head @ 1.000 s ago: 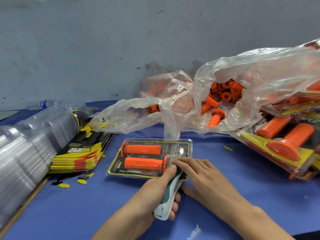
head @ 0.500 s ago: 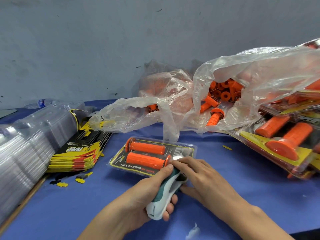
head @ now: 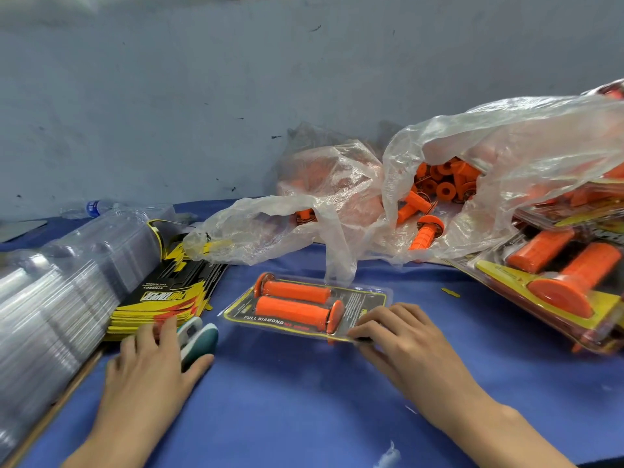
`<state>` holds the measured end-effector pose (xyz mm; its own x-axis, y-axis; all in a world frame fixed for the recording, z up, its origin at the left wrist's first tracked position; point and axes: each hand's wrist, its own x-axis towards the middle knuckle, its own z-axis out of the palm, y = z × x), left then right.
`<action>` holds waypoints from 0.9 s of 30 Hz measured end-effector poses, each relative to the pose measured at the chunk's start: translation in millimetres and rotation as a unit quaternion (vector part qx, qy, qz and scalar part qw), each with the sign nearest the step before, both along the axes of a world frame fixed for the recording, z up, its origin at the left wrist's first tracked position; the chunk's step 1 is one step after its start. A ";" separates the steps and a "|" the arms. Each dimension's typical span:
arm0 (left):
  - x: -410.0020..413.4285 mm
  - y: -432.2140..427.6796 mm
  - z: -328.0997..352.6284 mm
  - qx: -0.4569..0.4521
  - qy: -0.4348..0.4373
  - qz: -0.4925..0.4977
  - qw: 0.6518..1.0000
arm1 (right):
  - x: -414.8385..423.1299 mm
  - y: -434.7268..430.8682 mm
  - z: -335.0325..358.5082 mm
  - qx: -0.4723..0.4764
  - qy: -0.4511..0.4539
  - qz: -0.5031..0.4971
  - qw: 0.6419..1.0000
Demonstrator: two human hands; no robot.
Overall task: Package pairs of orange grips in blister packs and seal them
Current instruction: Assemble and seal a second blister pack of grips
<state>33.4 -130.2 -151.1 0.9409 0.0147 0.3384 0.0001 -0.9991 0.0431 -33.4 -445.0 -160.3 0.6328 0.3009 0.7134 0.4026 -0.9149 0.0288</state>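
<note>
While the blister pack lies on the desk, the right hand pinches its near right corner with curled fingers. The left hand just rests on the stapler, fingers spread.

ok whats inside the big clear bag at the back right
Loose orange grips piled at the opening of the clear bag. What lies deeper cannot be seen; the crinkled film blurs it.

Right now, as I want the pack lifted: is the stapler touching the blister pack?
Apart. Head view shows bare blue cloth between the stapler and the blister pack.
</note>
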 end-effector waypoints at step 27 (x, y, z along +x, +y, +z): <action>-27.7 -110.6 15.2 -0.758 0.213 -0.133 0.602 | 7.0 34.1 24.5 0.603 0.302 0.111 0.730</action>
